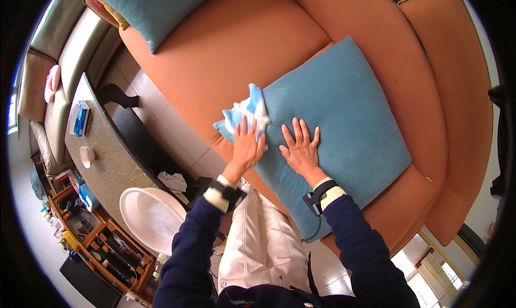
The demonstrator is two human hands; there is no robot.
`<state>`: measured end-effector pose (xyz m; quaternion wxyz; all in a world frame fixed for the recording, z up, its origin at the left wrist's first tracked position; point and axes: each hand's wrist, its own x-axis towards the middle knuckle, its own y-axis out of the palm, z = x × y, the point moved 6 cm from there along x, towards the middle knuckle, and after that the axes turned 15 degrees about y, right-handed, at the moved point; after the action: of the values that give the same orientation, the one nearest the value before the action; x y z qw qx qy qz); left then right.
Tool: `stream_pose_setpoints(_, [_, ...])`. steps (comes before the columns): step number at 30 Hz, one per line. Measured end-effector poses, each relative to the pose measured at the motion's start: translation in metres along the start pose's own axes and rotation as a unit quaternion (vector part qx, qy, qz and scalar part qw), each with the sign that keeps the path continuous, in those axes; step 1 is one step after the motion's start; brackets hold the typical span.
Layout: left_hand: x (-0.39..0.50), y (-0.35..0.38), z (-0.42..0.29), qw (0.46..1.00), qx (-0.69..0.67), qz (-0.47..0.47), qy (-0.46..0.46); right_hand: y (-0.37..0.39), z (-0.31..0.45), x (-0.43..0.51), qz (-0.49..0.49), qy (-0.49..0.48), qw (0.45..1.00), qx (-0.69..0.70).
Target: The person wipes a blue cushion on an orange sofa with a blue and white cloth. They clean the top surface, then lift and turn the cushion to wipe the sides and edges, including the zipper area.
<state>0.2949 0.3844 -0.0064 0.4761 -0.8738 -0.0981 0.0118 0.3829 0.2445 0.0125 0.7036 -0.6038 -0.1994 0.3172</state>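
Note:
A blue cushion (pixel 338 106) lies tilted on the orange sofa seat (pixel 225 62). My left hand (pixel 246 148) is at the cushion's left corner, with its fingers over a crumpled blue and white cloth (pixel 250 106) and the thumb along the cloth's edge. Part of the cloth and the cushion's corner are hidden beneath that hand. Flat on the cushion, right of the cloth, rests my right hand (pixel 300 148), fingers spread and nothing in it. Both wrists wear dark straps with small devices.
Another blue cushion (pixel 161 9) lies at the sofa's far end. Left stands a stone-topped table (pixel 117 162) bearing a white basin (pixel 151 215), a small cup (pixel 87 156) and a blue box (pixel 80 118). A black bench (pixel 137 134) sits between table and sofa.

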Motion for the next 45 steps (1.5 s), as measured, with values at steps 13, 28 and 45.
stream_pose_setpoints(13, [0.076, 0.039, 0.017, 0.998, 0.055, -0.028, -0.032, 0.01, 0.003, 0.017, 0.047, 0.016, 0.998, -0.038])
stream_pose_setpoints(28, [-0.041, -0.002, -0.01, 0.996, -0.061, 0.037, -0.056, 0.015, -0.001, 0.005, 0.008, -0.003, 0.999, -0.039])
stream_pose_setpoints(45, [0.075, 0.029, 0.09, 0.958, -0.09, 0.032, -0.27, 0.016, 0.002, 0.017, 0.01, -0.015, 0.997, -0.076])
